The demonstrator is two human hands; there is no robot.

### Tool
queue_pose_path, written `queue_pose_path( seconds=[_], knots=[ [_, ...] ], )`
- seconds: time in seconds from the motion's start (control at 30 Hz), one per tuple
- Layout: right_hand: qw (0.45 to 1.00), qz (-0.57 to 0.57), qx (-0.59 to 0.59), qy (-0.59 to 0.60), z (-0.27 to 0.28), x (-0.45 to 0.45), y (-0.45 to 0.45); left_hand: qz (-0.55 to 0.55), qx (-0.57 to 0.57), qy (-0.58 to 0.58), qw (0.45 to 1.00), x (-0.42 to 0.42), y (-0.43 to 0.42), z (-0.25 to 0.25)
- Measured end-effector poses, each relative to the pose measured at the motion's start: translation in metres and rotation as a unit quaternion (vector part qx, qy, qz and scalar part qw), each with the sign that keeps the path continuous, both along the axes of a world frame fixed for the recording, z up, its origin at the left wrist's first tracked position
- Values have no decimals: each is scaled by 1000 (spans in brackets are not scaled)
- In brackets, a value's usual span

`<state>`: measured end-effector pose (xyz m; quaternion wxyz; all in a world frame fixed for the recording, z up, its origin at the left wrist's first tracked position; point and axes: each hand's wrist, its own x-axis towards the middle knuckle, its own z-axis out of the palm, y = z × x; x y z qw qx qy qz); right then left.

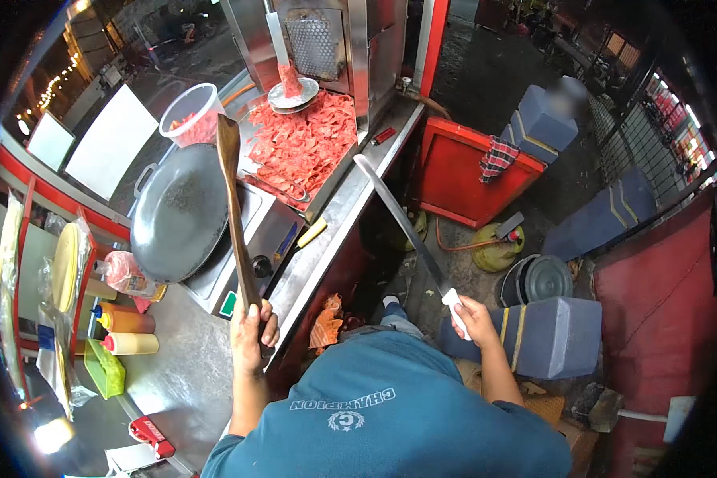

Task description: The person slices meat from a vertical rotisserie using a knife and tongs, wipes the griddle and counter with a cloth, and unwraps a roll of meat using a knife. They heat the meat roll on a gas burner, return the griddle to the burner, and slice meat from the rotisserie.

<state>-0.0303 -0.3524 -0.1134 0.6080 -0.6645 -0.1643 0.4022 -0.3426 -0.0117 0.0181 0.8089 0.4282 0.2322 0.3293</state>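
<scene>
My left hand (pixel 252 333) is wrapped round the handle of a long wooden spatula (pixel 236 203), held upright with its blade end pointing away from me. In my right hand (pixel 475 320) is the white handle of a long knife (pixel 406 223), its blade slanting up and left toward the counter edge. Left of the spatula, a dark wok (pixel 175 219) sits on a gas stove (pixel 256 209). Beyond it, thin red meat slices (pixel 307 147) fill a tray below a vertical grill (pixel 317 44). A little meat remains on the spit (pixel 289 80).
A clear plastic tub (pixel 191 111) holds more red meat. Sauce bottles (pixel 127 320) and a green basket (pixel 103 368) stand at left. A yellow-handled tool (pixel 311 233) lies on the counter edge. At right are a red panel (pixel 470 179), a gas cylinder (pixel 495 243) and covered blocks (pixel 558 338).
</scene>
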Motion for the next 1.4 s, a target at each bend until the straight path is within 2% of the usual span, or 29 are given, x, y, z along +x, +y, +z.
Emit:
queue_pose_path(
  seconds=[0.27, 0.47, 0.5, 0.53, 0.57, 0.6, 0.67, 0.77, 0.87, 0.9, 0.93, 1.0, 1.13, 1.27, 1.4],
  knots=[
    [992, 63, -100, -30, -2, 23, 75, 35, 26, -2, 999, -18, -12, -7],
    [988, 86, -45, -121, 41, 39, 210, 55, -5, -26, 998, -18, -33, -12],
    [984, 77, -47, -153, 48, 42, 234, 56, -9, -31, 998, -16, -36, -12],
    [963, 62, -52, -258, 53, 46, 254, 55, -12, -35, 998, -14, -39, -11],
    [895, 8, 17, -446, 52, 50, 273, 48, -7, -55, 997, -11, -42, -8],
    [886, -20, 5, -463, 60, 48, 285, 60, 13, -12, 998, -7, -46, -4],
    [882, -31, -56, -467, 77, 42, 294, 43, 21, -2, 999, 3, -52, 2],
    [886, -14, 51, -460, 52, 48, 296, -7, 10, -4, 1000, 10, -52, -12],
    [906, -7, 76, -416, 52, 50, 285, 0, -2, -3, 1000, 32, -52, -12],
    [932, 24, 18, -362, 57, 54, 280, -9, -36, -1, 999, 35, -51, -14],
    [929, 41, 21, -367, 53, 62, 280, 13, -27, 10, 1000, 44, -52, -11],
    [955, 99, 5, -281, 64, 77, 271, 58, -2, 32, 998, 68, -48, -1],
    [954, 160, 20, -253, 79, 113, 263, 147, -31, 22, 988, 109, -34, -2],
    [939, 169, 129, -269, 66, 148, 283, 163, -26, 70, 984, 157, -26, 0],
    [909, 228, 215, -276, 62, 178, 312, 96, -60, 87, 990, 211, -30, -2]
  ],
)
